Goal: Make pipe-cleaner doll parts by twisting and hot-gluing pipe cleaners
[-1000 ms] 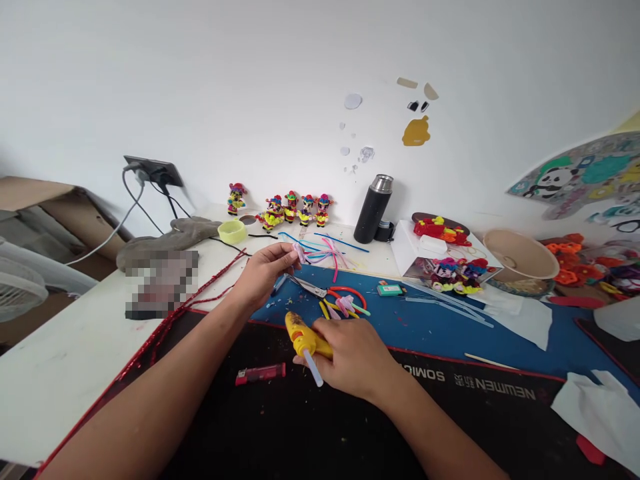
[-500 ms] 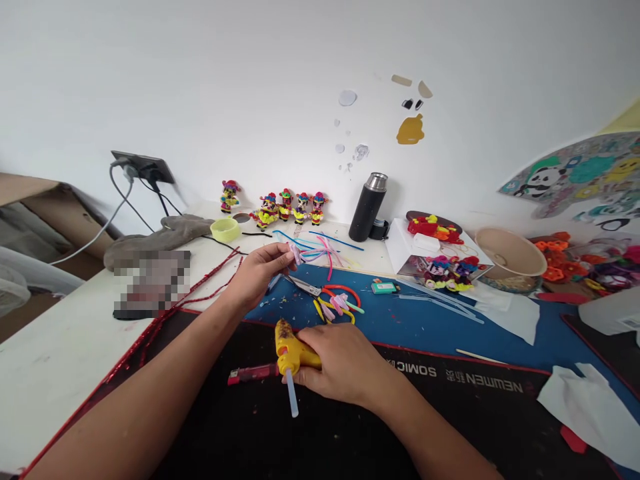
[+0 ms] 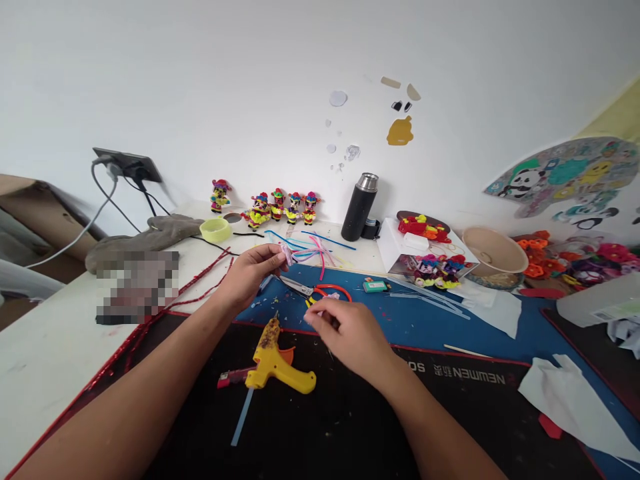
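Table (image 3: pixel 45 353), white, bearing a black mat (image 3: pixel 295 440). The right hand (image 3: pixel 353 333) is curled near the scissors (image 3: pixel 303 289), whether gripping anything cannot be told; apart from it, the left hand (image 3: pixel 255 273) pinches a lilac piece (image 3: pixel 287 255) above the table. The glue gun (image 3: pixel 271 363), lying on its side, could if hot drip onto the mat or warm the lighter (image 3: pixel 227 379) that it overlaps. Smooth yellow plastic forms the gun, tapering steel the scissors' blades, glossy red plastic the lighter, and apparently fuzzy chenille the lilac piece, which hard squeezing might flatten.
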Action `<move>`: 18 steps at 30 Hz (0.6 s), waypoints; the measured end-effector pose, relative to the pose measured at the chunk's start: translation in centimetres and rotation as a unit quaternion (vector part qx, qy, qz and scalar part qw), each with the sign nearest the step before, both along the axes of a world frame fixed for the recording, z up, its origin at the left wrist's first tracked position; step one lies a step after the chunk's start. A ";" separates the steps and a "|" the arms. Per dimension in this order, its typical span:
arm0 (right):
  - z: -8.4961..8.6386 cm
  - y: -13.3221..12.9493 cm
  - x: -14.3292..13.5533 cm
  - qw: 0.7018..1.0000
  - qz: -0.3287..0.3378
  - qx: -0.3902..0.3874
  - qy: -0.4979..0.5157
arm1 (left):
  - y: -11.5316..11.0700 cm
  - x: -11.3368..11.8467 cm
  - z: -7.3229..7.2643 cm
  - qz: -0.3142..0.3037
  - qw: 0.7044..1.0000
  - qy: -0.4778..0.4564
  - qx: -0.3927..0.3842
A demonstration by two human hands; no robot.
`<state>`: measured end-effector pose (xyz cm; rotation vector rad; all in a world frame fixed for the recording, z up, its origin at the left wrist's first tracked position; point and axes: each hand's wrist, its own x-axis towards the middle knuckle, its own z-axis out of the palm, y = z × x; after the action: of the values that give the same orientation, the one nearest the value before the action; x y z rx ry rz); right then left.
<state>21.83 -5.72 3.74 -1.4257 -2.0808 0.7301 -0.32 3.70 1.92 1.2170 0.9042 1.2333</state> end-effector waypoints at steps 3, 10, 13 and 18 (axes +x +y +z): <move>-0.2 1.1 1.3 0.996 -0.073 0.035 -0.028 | 0.0 -0.1 -0.2 -0.005 1.000 0.001 0.003; -1.1 2.6 2.6 0.976 -0.108 -0.011 -0.187 | 0.0 0.0 -0.4 -0.012 1.000 -0.004 0.001; -1.3 2.7 2.6 0.973 -0.110 -0.018 -0.200 | 0.0 0.0 -0.3 -0.014 1.000 -0.004 0.002; -1.5 2.7 2.5 0.970 -0.107 -0.020 -0.215 | 0.0 0.2 -0.4 -0.017 1.000 0.001 -0.001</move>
<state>24.37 -2.98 2.21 -1.9342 -2.1769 0.4022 -0.15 3.69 1.57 1.2273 0.8835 1.2039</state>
